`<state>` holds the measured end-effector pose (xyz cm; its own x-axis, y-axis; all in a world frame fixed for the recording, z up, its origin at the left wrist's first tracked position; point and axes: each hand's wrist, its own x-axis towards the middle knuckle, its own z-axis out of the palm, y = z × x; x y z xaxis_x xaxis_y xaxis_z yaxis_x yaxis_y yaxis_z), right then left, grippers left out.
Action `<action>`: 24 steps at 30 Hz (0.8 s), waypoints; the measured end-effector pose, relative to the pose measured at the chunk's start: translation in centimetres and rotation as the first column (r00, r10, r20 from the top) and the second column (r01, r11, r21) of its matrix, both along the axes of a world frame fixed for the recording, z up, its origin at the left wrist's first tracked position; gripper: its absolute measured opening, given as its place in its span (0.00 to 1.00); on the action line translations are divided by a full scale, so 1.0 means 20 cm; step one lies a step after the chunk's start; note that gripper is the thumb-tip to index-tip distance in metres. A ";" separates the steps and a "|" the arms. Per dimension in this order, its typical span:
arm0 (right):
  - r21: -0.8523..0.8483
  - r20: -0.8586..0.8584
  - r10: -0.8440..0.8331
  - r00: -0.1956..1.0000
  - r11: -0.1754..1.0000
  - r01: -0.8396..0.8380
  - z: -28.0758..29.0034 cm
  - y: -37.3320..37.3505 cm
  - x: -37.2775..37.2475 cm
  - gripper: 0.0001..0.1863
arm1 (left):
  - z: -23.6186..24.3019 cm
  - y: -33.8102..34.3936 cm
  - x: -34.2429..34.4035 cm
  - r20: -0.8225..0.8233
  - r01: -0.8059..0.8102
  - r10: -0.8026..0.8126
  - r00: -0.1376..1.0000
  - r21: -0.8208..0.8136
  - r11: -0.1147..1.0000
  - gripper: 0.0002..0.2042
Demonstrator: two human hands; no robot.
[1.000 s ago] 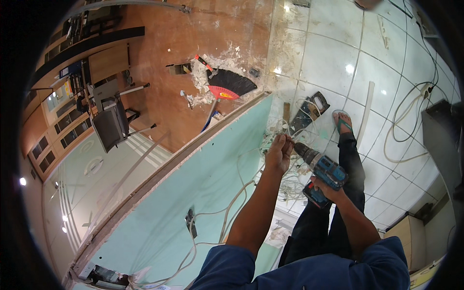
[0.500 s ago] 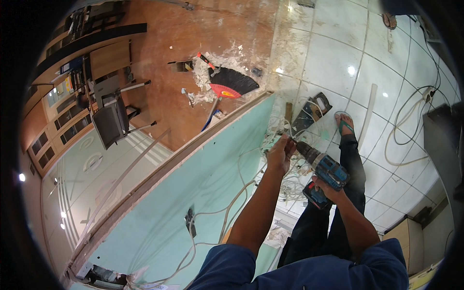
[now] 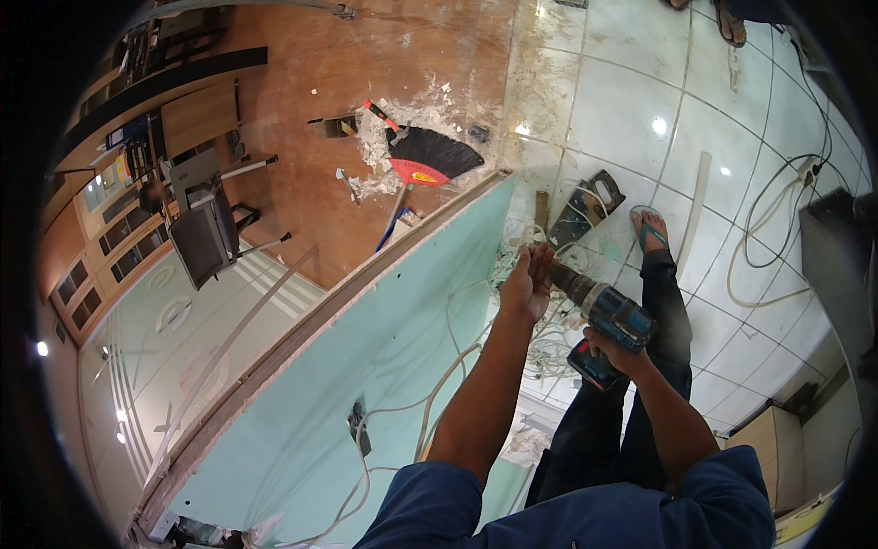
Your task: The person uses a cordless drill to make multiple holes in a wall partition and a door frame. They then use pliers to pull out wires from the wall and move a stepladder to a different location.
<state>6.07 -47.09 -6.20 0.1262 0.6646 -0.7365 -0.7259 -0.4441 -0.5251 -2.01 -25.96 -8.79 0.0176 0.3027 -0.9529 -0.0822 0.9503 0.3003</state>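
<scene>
A blue and black cordless drill [image 3: 620,316] is in my right hand [image 3: 613,350], whose fingers wrap round its grip above the battery. The drill points up and left, toward my left hand [image 3: 530,282]. My left hand is closed right by the chuck, its fingers bent together. What they pinch, if anything, is too small to make out. Just left of my left forearm stands a pale green board [image 3: 366,339] with a rough top edge. A handsaw [image 3: 585,210] lies on the tiles beyond my hands.
Loose pale cables [image 3: 428,412] hang along the board, and more wire lies tangled below my hands. Past the board are a broom [image 3: 430,160], a hammer [image 3: 381,113] and white debris. Another person's sandalled foot [image 3: 730,26] shows at the top right, near an extension cord [image 3: 809,169].
The drill has shifted slightly left, and its chuck is closer to my left hand. My left hand has turned a little with its fingers raised. The view has shifted slightly.
</scene>
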 end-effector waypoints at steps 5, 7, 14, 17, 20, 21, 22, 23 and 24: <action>0.019 -0.023 -0.054 0.998 0.998 0.054 -0.02 0.03 -0.02 0.06 | -0.01 0.02 -0.01 0.024 0.020 -0.019 1.000 -0.015 1.000 0.13; 0.040 -0.029 -0.038 0.999 0.998 0.040 -0.04 0.04 -0.03 0.06 | -0.02 0.02 -0.02 0.020 0.031 -0.031 0.999 -0.003 0.999 0.13; 0.030 -0.090 -0.073 0.993 0.997 0.076 -0.13 0.09 -0.07 0.07 | -0.09 0.05 -0.05 -0.030 0.104 -0.102 0.994 0.070 0.992 0.15; -0.023 -0.006 0.037 0.999 0.999 -0.037 -0.18 0.13 -0.08 0.08 | -0.14 0.06 -0.06 -0.066 0.092 -0.085 0.994 0.109 0.990 0.16; 0.008 0.059 0.009 0.998 1.000 -0.009 -0.26 0.18 -0.10 0.09 | -0.21 0.13 -0.04 -0.079 0.114 -0.105 0.991 0.113 0.987 0.16; 0.027 0.025 -0.046 0.999 0.999 0.045 -0.30 0.22 -0.10 0.09 | -0.25 0.16 -0.03 -0.050 0.142 -0.137 0.989 0.134 0.981 0.16; 0.039 -0.024 -0.070 0.997 0.997 0.071 -0.35 0.25 -0.10 0.09 | -0.29 0.20 -0.01 -0.040 0.162 -0.158 0.987 0.142 0.976 0.16; 0.059 -0.049 -0.149 0.988 0.987 0.152 -0.39 0.28 -0.10 0.10 | -0.33 0.24 0.02 -0.037 0.181 -0.177 0.983 0.145 0.973 0.16; 0.035 -0.081 -0.209 0.975 0.977 0.212 -0.44 0.31 -0.10 0.10 | -0.38 0.29 0.05 -0.049 0.232 -0.227 0.973 0.155 0.960 0.16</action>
<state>4.02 -40.98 -15.01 0.2109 0.6609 -0.7203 -0.8395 -0.2551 -0.4798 -1.04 -20.24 -16.41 0.0760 0.4416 -0.8940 0.1439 0.8823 0.4481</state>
